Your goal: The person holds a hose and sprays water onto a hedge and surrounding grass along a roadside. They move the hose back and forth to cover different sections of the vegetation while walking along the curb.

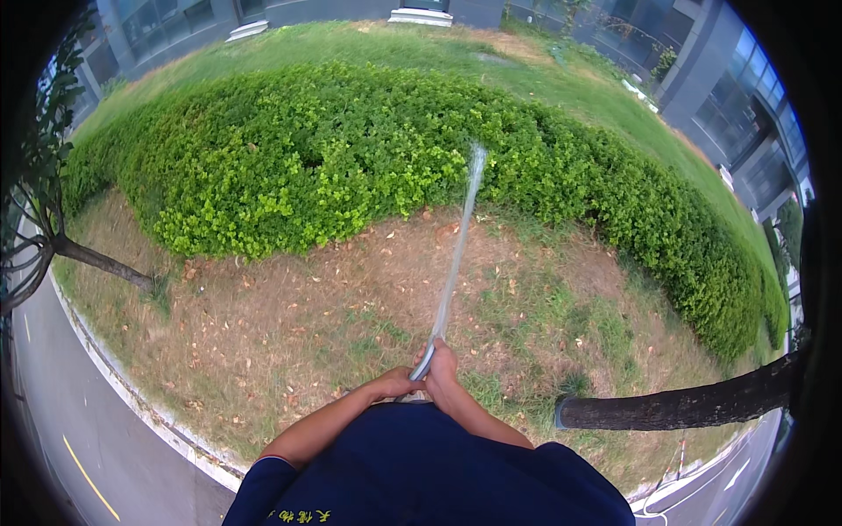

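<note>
A pale grey hose (423, 365) points away from me, held at my waist by both hands. My right hand (442, 365) is closed around it near its open end. Lower down, my left hand (397, 382) grips the hose too, close against the right wrist. From the hose end a jet of water (454, 260) shoots forward over the dry ground and reaches the front of a green leafy hedge (342, 151), where it breaks into spray. The rest of the hose near my body is hidden by my hands and dark blue shirt.
Patchy grass with dry leaves (296, 329) lies before me. A thin tree (105, 260) stands left, a thick trunk (671, 407) right. Beyond the kerb (131, 394) runs a road (85, 421). A white hose (648, 503) lies at lower right. Behind the hedge are lawn and a building.
</note>
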Available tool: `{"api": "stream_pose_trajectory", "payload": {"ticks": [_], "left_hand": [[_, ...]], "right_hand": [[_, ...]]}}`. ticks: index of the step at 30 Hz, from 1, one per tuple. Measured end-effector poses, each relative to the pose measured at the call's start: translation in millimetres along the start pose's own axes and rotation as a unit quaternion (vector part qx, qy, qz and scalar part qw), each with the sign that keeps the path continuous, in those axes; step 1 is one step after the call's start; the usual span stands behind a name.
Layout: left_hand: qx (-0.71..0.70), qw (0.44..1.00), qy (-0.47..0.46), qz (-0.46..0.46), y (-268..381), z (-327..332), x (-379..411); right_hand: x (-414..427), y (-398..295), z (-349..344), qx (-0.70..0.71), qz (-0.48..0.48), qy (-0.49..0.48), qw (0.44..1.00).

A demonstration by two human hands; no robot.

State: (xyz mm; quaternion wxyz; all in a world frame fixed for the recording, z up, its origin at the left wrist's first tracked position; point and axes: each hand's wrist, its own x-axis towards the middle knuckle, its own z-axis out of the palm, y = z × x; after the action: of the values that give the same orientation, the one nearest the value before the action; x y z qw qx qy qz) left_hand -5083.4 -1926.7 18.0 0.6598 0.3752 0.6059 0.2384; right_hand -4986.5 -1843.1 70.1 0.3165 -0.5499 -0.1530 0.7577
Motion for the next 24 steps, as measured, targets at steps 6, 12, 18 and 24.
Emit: {"api": "stream_pose_trajectory", "payload": {"ticks": [6,12,18,24], "left_hand": [[-0.029,0.999,-0.031,0.031,25.6,-3.3,-21.6],[-0.021,0.998,-0.053,0.039,12.4,-2.4,-21.7],[-0.105,0.992,-0.064,0.009,-19.8,-1.4,-12.8],[-0.09,0.993,-0.027,-0.066,13.1,-7.7,-42.8]], "right_hand": [[0.2,-0.6,3.6,-0.107,-0.04,-0.049,0.992],[-16.5,3.4,10.2,-0.189,-0.009,-0.18,0.965],[-12.3,17.1,16.1,-0.285,-0.006,-0.239,0.928],[-3.2,22.3,22.9,-0.402,-0.018,-0.304,0.864]]}}
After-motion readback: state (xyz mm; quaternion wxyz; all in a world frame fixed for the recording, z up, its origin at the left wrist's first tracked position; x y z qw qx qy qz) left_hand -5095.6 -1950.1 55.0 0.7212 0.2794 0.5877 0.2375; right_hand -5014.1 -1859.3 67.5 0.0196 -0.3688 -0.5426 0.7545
